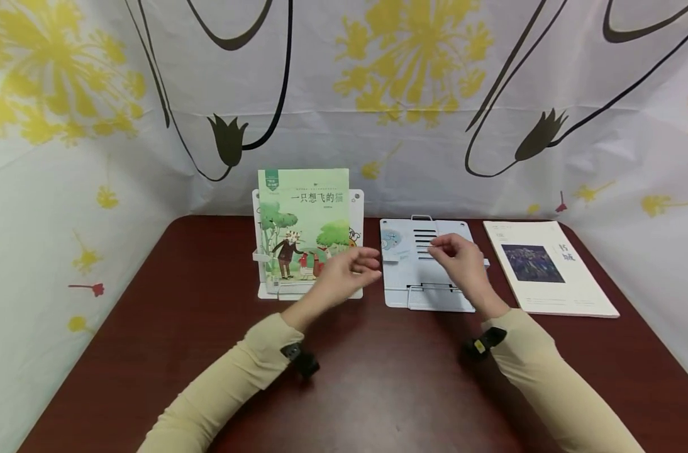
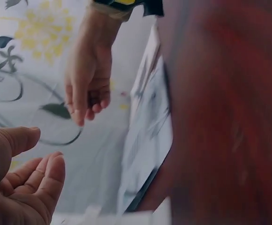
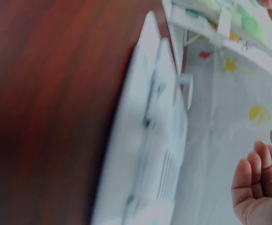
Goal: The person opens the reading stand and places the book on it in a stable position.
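In the head view, a green picture book [image 1: 299, 220] leans on an upright white book stand [image 1: 356, 207] at centre left. My left hand [image 1: 344, 274] hovers in front of the book's lower right corner, its fingers loosely bent and nothing between them. To the right, a pale blue folding book stand [image 1: 399, 272] lies flat on the table, with slots and a wire support. Over it is my right hand [image 1: 461, 264], thumb and fingers close together and holding nothing. The right wrist view shows its curled fingers [image 3: 253, 173] apart from the flat stand [image 3: 126, 140].
A white book [image 1: 531, 296] with a dark picture on its cover lies right of the flat stand. The dark red table [image 1: 344, 377] stretches toward me. Behind it hangs a white curtain [image 1: 321, 94] printed with yellow flowers, and more curtain flanks both sides.
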The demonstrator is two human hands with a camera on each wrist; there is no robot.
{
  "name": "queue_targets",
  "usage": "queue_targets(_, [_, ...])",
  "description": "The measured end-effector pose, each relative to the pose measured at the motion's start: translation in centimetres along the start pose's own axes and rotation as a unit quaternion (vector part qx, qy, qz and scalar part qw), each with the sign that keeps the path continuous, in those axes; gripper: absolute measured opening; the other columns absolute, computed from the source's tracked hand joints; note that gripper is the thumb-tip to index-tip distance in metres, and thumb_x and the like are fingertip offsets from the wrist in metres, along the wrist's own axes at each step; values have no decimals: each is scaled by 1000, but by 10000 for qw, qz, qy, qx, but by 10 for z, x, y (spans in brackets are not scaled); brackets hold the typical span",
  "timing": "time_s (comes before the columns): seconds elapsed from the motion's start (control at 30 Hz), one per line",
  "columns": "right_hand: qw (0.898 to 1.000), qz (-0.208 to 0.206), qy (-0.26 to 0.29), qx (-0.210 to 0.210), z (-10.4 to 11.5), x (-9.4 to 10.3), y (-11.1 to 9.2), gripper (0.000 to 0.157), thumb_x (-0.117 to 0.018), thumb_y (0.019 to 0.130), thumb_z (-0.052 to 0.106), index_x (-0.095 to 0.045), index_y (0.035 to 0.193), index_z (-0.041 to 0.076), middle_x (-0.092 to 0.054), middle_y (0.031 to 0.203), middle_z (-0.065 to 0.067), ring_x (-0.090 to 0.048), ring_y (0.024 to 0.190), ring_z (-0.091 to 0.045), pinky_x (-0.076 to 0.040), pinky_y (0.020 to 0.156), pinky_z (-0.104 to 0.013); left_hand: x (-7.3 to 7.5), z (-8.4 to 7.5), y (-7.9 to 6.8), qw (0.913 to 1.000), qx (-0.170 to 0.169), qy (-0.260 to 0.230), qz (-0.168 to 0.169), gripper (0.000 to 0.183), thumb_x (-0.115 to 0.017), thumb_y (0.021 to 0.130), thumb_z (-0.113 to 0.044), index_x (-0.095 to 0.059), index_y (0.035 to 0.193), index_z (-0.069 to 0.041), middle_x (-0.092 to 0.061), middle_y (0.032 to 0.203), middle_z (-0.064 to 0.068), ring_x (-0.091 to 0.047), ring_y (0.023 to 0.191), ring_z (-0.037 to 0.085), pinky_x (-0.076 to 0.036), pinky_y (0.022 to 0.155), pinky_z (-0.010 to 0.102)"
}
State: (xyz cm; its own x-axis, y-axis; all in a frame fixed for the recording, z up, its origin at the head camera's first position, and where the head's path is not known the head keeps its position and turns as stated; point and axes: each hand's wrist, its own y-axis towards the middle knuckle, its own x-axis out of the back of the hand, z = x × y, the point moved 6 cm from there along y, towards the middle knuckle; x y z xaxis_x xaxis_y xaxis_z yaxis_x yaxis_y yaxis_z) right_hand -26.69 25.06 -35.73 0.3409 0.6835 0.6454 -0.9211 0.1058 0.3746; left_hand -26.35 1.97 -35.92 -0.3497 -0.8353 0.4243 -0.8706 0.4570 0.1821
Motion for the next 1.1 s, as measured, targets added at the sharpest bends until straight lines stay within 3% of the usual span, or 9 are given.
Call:
queue_targets(0.13, [9995,96,-264,-166,-24,18,-13,20,-64,89,16,-66,102,1,-67,87,-15,-54,70,-9,-42,59,-20,-32,11,4,9991,147,-119,389,35,-67,87,-12,-60,119,0,-68,107,14,-66,95,23,-52,76,19])
queue_targets(0.33, [9968,373,-567,-427,-54,36,-31,22,-64,90,16,-65,102,-2,-67,89,-18,-53,71,-14,-41,56,-19,-55,28,10,9957,603,-390,584,36,-67,87,-11,-59,118,5,-67,107,15,-65,97,25,-52,76,22])
queue_targets(0.5, [9907,915,-650,-769,-70,39,-39,21,-62,90,13,-64,102,-4,-66,90,-18,-51,72,-19,-40,56,-21,-66,40,15,9921,961,-559,586,35,-68,86,-10,-60,117,4,-67,106,15,-65,97,24,-52,73,21])
queue_targets(0.7, [9790,1629,-342,-1176,-80,32,-43,23,-62,90,12,-62,106,-5,-65,88,-15,-51,70,-17,-41,56,-22,-76,45,20,9920,1104,-312,530,33,-69,84,-10,-63,114,2,-69,102,13,-66,94,22,-50,70,19])
queue_targets(0.9, [9690,2013,120,-1423,-86,24,-45,25,-63,88,7,-60,106,-10,-67,85,-13,-57,67,-8,-52,61,-21,-84,45,25,9928,1092,-84,493,33,-73,81,-10,-65,111,1,-71,98,10,-67,90,19,-50,72,18])
queue_targets(1.1, [9637,2146,280,-1562,-89,20,-45,23,-62,87,3,-59,104,-13,-68,85,-14,-59,67,-6,-54,61,-23,-90,44,30,9928,1062,172,535,33,-75,78,-9,-67,109,-1,-72,97,8,-68,89,18,-50,75,18])
